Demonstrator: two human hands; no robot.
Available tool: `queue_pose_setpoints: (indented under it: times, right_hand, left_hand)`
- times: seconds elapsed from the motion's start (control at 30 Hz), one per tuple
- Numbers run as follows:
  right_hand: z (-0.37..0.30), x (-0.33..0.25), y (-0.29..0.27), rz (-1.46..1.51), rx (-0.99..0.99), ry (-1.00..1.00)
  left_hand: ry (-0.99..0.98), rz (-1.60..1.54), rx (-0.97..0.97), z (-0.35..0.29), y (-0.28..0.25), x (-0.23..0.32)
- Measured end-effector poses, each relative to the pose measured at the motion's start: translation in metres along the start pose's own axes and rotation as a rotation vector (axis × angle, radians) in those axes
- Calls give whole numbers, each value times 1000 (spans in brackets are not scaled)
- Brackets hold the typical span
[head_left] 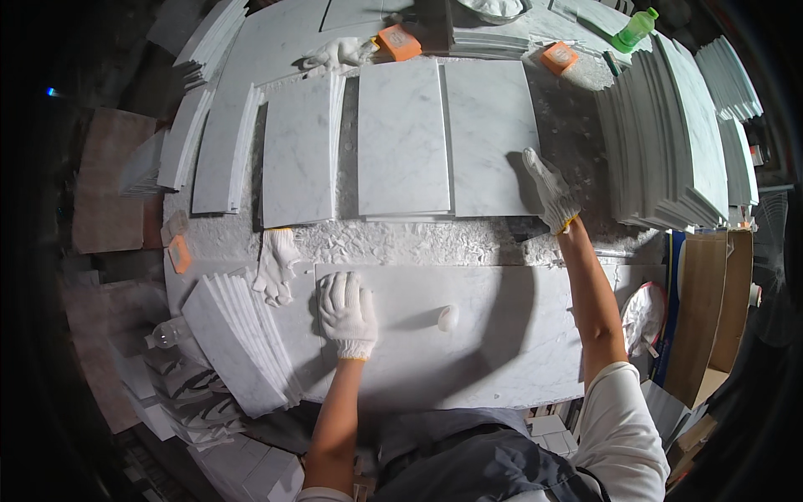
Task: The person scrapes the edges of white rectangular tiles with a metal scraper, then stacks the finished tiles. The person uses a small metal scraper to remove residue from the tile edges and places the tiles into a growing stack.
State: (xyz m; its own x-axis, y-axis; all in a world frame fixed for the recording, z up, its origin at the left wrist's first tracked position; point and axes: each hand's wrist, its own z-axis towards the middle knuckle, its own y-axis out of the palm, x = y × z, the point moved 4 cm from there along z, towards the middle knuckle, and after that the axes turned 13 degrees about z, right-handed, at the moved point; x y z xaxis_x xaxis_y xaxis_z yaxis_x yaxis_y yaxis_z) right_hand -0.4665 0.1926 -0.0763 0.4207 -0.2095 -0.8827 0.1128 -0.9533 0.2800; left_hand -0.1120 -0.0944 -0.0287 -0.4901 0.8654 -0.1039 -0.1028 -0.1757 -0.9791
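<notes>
Both my hands wear white knitted gloves. My left hand (347,314) rests palm down, fingers stretched out, on the left part of a large grey-white marble slab (401,364) in front of me. Farther off, my right hand (549,191) is at the right edge of a rectangular marble tile (489,125), its fingers extended and not wrapped round anything. Left of that tile stand another pale tile (401,138) and a tile stack (297,151). A loose white glove (277,266) lies just beyond my left hand. On the slab sits a small whitish translucent piece (448,318).
Leaning tiles (238,343) flank the slab at left. Tall tile stacks (665,138) rise at far right, above a cardboard box (698,318). Orange blocks (399,43), a green bottle (635,31) and a bowl (493,10) sit at the back. White debris (401,243) lies between tiles and slab.
</notes>
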Motion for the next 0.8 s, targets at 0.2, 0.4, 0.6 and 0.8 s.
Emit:
queue_pose_setpoints:
  times: [0.2,0.4,0.6,0.8]
  right_hand:
    - [7,-2,5,-42,-74,108]
    - [8,3,-2,-194,-8,280]
    - [17,11,0,-159,85,227]
    - [-11,-18,25,-62,-103,42]
  left_hand:
    - [10,36,35,2,-2,3]
    - [16,35,14,1,1,2]
    - [23,12,27,1,-1,2]
    - [45,-16,109,-1,-3,0]
